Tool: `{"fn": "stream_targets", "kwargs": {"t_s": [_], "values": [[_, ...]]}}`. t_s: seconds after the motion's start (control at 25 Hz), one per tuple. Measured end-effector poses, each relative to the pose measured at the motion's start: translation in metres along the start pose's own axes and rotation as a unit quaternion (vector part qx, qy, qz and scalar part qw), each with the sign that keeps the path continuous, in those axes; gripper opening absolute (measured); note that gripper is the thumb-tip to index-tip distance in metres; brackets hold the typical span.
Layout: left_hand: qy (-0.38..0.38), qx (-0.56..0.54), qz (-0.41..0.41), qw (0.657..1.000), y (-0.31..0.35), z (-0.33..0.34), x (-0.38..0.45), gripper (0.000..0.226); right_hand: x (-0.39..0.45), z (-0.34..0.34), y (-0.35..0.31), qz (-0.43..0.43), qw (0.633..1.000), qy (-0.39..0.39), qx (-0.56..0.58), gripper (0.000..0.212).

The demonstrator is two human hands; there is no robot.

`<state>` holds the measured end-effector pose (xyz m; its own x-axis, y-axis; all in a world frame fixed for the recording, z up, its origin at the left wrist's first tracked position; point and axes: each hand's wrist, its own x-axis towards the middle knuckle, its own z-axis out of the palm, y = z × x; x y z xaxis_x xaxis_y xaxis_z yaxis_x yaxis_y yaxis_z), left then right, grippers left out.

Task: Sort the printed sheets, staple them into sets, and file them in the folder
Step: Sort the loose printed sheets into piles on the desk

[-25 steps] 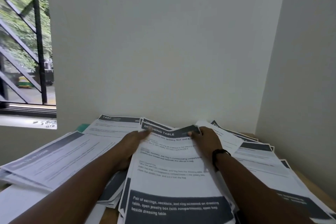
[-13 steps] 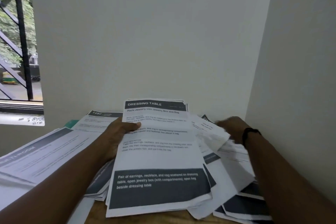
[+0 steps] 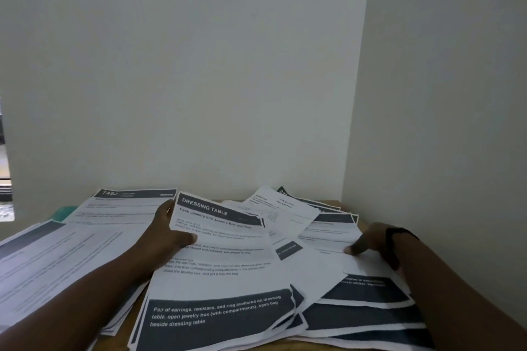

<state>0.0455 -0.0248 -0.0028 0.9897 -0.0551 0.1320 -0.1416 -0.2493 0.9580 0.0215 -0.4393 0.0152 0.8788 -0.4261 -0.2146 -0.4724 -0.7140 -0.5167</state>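
Printed sheets with dark header and footer bands cover the wooden desk. My left hand (image 3: 166, 234) grips the left edge of the "DRESSING TABLE" sheet (image 3: 222, 268), thumb on top, with more sheets stacked under it. My right hand (image 3: 370, 242) is on the right pile of sheets (image 3: 368, 308), and its fingertips press down on a white sheet (image 3: 316, 265) there. A black band circles the right wrist. Another spread of sheets (image 3: 71, 251) lies at the left, topped by one marked "1492". A teal corner, perhaps the folder (image 3: 64, 212), pokes out behind them. No stapler shows.
The desk (image 3: 336, 204) sits in a corner, with a white wall behind and another close on the right. A strip of window (image 3: 4, 179) shows at the far left edge. Loose sheets (image 3: 281, 208) fan out at the back middle.
The "DRESSING TABLE" sheet has come down from upright to nearly flat in my left hand. My right hand moved right and down onto the right pile. The view has turned right.
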Motion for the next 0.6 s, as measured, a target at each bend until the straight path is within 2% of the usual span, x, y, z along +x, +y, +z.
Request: {"fn": "stream_targets", "kwargs": {"t_s": [0.2,0.28,0.44,0.6], "values": [[-0.007,-0.015,-0.018,1.000,-0.001,0.001,-0.001,0.086,0.012,0.000,0.013,0.002,0.994,0.100,0.037,0.051],[-0.001,-0.013,-0.017,1.000,-0.001,0.001,-0.001,0.084,0.013,-0.013,0.017,-0.008,0.983,0.150,0.105,0.046],[0.000,-0.013,-0.016,1.000,-0.004,0.000,0.001,0.083,0.005,-0.043,0.030,-0.051,0.930,0.250,0.265,0.034],[0.004,-0.015,-0.004,1.000,-0.006,-0.001,0.005,0.083,-0.004,-0.049,0.029,-0.066,0.917,0.272,0.286,0.028]]}}
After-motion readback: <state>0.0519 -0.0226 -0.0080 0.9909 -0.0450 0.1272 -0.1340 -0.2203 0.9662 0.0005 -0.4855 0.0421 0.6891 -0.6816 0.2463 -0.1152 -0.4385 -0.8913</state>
